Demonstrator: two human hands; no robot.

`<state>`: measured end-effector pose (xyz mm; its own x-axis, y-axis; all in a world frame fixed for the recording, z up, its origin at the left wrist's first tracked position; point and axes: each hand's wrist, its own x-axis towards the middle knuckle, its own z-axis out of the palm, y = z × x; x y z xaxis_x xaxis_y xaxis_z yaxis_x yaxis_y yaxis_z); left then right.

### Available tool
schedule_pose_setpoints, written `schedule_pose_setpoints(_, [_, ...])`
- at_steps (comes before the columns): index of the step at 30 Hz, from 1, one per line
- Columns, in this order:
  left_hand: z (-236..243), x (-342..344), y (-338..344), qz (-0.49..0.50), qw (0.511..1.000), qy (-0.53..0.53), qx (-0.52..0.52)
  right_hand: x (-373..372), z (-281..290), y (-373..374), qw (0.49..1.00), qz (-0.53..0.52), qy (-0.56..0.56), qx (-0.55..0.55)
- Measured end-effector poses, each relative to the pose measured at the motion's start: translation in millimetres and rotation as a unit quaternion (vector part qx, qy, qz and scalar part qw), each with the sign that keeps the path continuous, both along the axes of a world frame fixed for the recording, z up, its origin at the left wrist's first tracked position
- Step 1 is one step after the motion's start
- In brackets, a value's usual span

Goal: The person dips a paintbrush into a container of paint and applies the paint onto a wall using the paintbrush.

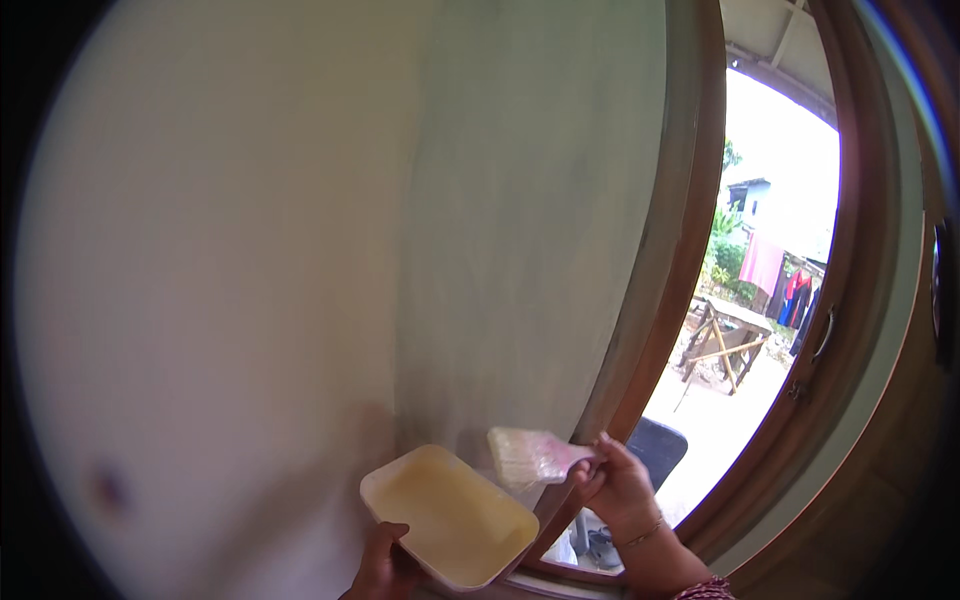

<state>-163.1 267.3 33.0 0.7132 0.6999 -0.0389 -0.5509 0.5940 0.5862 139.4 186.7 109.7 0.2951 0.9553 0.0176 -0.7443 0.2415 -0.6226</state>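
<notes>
My left hand (385, 560) grips a rectangular cream plastic tub (450, 505) by its left edge, with pale yellowish liquid inside. My right hand (615, 485) is shut on the handle of a wide paintbrush (525, 455), whose pale, pink-streaked bristles point left, just above and right of the tub. Both are held in front of a wall (500, 250) with a greyish, streaky band beside a plainer cream part at left.
A wooden door frame (670, 280) runs up the right side. Through the opening are a wooden trestle (725, 345), hanging laundry (765, 260) and a dark object (655, 450) low by the doorway. A metal handle (827, 330) is on the right-hand woodwork.
</notes>
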Motion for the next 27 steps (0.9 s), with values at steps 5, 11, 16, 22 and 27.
schedule_pose_setpoints(5, [-4,-16,7,0.013,1.000,0.002,-0.006,-29,123,8,0.972,-0.108,-0.158,0.137])
schedule_pose_setpoints(11, [-11,-21,40,-0.006,0.999,0.022,-0.029,-38,281,26,0.772,-0.283,-0.442,0.358])
schedule_pose_setpoints(16, [-7,-29,53,-0.002,1.000,0.019,-0.003,-47,421,47,0.652,-0.324,-0.540,0.423])
schedule_pose_setpoints(22, [6,-23,54,0.014,0.999,0.043,0.008,-71,528,94,0.453,-0.448,-0.582,0.506])
schedule_pose_setpoints(27, [-8,-9,58,0.072,0.995,0.073,-0.006,-98,555,114,0.157,-0.635,-0.657,0.374])
